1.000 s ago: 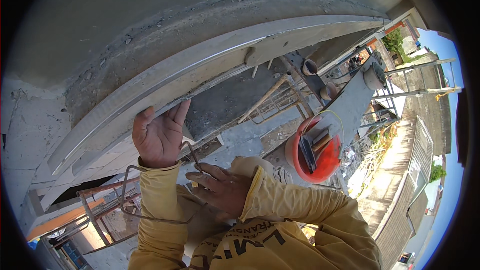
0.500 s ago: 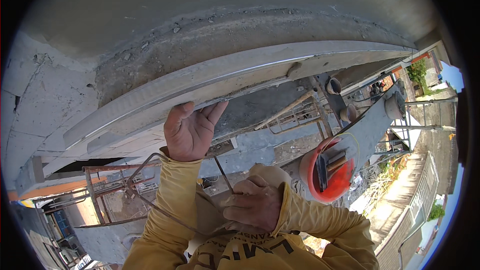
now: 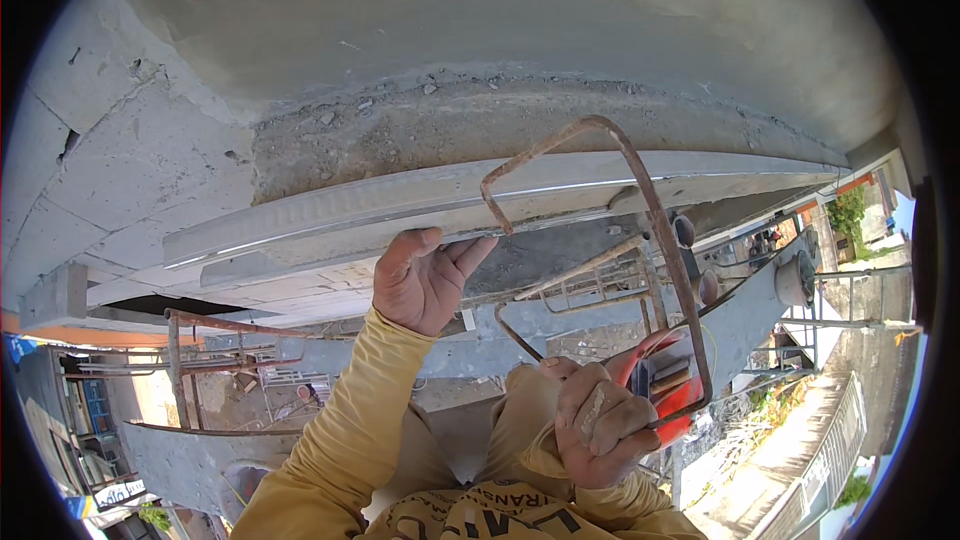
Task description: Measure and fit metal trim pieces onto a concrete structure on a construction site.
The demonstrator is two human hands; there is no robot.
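My left hand (image 3: 420,285) has its thumb and fingertips closed against the lower edge of a long pale board (image 3: 370,242), which lies along the ledge of the wall. A bright metal strip runs the board's length. In my right hand (image 3: 605,425) is a rusty bent steel rod (image 3: 668,225), shaped like a squared clamp. Its long side rises past the board, and its hooked upper end stands in front of the board's face. Whether the hook touches the board I cannot tell. The rod's other short end shows left of my right hand.
A red bucket (image 3: 676,430) holding wooden-handled tools stands behind my right hand on a grey scaffold plank (image 3: 745,310). Rusty scaffold bars (image 3: 180,370) stand at the left. Rough mortar (image 3: 400,130) with loose crumbs covers the ledge above the board. Ground lies far below.
My right hand has moved right and swung the bent rod up from beside my left forearm to the board. My left hand still grips the board's edge. The view has shifted somewhat.
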